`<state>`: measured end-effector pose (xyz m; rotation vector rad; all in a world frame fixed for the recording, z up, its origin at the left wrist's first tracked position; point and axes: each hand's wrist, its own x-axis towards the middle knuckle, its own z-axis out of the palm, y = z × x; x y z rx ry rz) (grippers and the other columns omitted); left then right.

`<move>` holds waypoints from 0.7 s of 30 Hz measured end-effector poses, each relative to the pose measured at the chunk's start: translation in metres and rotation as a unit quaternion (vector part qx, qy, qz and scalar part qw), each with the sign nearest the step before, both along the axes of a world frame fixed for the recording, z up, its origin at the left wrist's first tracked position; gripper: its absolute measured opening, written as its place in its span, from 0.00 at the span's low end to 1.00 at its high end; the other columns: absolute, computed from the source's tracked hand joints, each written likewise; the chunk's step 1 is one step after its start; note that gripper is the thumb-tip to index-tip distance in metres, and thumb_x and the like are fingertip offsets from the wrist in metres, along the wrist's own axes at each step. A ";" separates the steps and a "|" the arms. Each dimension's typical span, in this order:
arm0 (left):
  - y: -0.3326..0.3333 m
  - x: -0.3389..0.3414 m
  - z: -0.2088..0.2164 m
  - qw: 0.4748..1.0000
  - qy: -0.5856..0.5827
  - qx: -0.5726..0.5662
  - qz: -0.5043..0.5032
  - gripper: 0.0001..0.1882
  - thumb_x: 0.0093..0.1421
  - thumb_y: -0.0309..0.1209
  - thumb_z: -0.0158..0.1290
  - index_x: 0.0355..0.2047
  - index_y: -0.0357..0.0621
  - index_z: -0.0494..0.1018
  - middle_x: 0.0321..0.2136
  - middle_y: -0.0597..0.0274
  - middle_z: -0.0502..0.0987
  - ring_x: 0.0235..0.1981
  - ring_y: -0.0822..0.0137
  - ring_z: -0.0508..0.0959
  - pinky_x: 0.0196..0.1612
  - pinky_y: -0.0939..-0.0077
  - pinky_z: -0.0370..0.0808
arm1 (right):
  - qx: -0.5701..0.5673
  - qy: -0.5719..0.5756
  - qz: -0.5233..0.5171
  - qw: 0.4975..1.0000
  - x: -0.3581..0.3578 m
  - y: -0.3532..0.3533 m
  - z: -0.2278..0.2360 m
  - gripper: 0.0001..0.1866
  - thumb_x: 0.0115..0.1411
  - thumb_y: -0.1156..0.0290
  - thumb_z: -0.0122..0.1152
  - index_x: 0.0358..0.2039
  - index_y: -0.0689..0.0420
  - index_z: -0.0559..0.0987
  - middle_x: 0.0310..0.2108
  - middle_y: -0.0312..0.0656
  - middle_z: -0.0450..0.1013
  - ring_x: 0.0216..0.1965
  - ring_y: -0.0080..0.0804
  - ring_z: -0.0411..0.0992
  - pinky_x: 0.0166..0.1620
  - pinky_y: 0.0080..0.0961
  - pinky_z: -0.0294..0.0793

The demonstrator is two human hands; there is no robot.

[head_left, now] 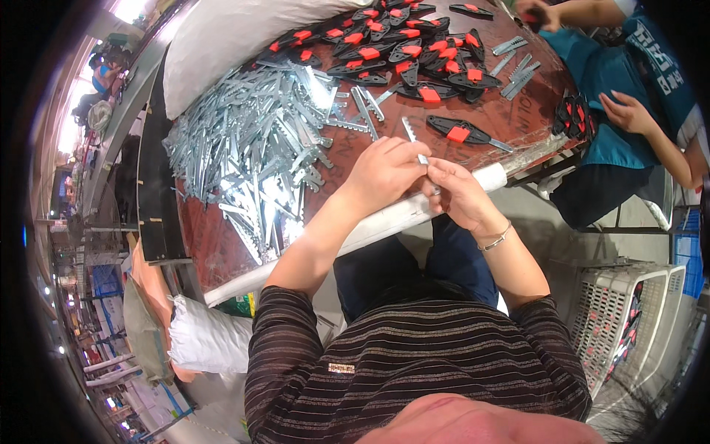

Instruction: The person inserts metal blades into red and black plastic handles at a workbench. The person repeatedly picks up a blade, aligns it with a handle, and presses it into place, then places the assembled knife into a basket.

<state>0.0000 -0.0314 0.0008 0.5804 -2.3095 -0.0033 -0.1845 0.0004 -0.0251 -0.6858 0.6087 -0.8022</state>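
Note:
My left hand point(381, 177) is closed, with a notched metal strip point(409, 129) sticking up from its fingers. The fingers of my right hand point(458, 196) are pinched beside it, at a short bright metal end point(423, 159) between the two hands. How far that piece runs inside the fingers is hidden. To the left spreads a large heap of loose notched metal strips point(255, 144). Just beyond my right hand lies a black plastic holder with a red tab point(458, 134), a metal strip poking from its end. Many similar black holders point(370, 53) are heaped farther back.
A white sack point(222, 48) lies at the table's far left. White padding point(488, 177) covers the near edge. At the right sits a co-worker in a teal apron point(592, 63), one hand point(627, 112) near more holders. A pale plastic crate point(600, 318) stands lower right.

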 end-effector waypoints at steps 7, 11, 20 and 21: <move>-0.058 0.003 -0.026 0.926 0.196 0.293 0.138 0.12 0.54 0.23 0.55 0.40 0.39 0.76 0.41 0.56 0.77 0.42 0.67 0.76 0.45 0.74 0.72 | -0.147 0.164 -0.160 0.962 -0.018 0.002 -0.025 0.14 0.65 0.70 0.45 0.50 0.60 0.69 0.21 0.29 0.64 0.22 0.13 0.59 0.24 0.11 0.61; -0.133 -0.006 -0.051 0.880 0.190 0.377 0.217 0.30 0.57 0.33 0.56 0.56 0.32 0.61 0.50 0.43 0.71 0.49 0.60 0.74 0.50 0.71 0.71 | -0.151 0.139 -0.150 0.967 -0.023 -0.001 -0.030 0.14 0.65 0.71 0.45 0.50 0.61 0.69 0.22 0.30 0.64 0.23 0.14 0.62 0.24 0.13 0.67; -0.191 -0.035 -0.059 0.809 0.187 0.423 0.363 0.45 0.42 0.33 0.67 0.57 0.32 0.57 0.44 0.47 0.75 0.45 0.57 0.76 0.49 0.68 0.72 | -0.132 0.130 -0.186 0.965 -0.019 -0.001 -0.038 0.16 0.65 0.69 0.47 0.51 0.62 0.68 0.21 0.32 0.65 0.18 0.16 0.64 0.23 0.15 0.70; -0.191 -0.035 -0.054 0.760 0.275 0.490 0.327 0.45 0.39 0.28 0.68 0.56 0.31 0.57 0.43 0.50 0.75 0.43 0.62 0.76 0.45 0.71 0.74 | -0.131 0.127 -0.190 0.965 -0.020 -0.001 -0.038 0.16 0.65 0.69 0.47 0.51 0.62 0.68 0.21 0.32 0.65 0.18 0.16 0.64 0.23 0.15 0.70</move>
